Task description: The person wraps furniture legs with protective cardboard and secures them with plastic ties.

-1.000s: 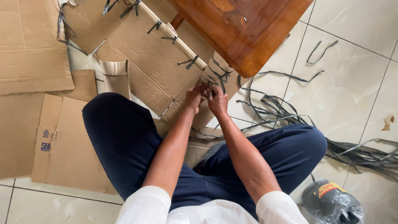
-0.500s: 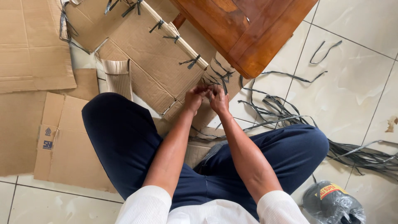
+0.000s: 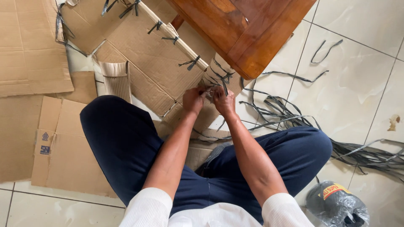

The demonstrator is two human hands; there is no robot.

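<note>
sat cross-legged on the tiled floor (image 3: 362, 101), both hands met at about 12 o'clock from the lap, right at the near end of the stitched cardboard edge (image 3: 185, 46). left hand (image 3: 193, 100) curled, fingertips pinching a grey plastic strap (image 3: 219, 80); right hand (image 3: 224, 101) likewise pressed onto the same strap, knuckles nearly touching the left. strap threaded through the corrugated cardboard panel (image 3: 147, 63), just below the corner of the wooden bench (image 3: 248, 33). probably light, thin and springy, slick on its flat faces, so best gripped close to the knot, flat between thumb and finger. cardboard stiff yet easily torn at the holes. more loose straps (image 3: 277, 113) tangled at 2 o'clock, a grey plastic bag (image 3: 336, 206) at 4 o'clock, flat cardboard sheets (image 3: 29, 46) at 10 o'clock.
</note>
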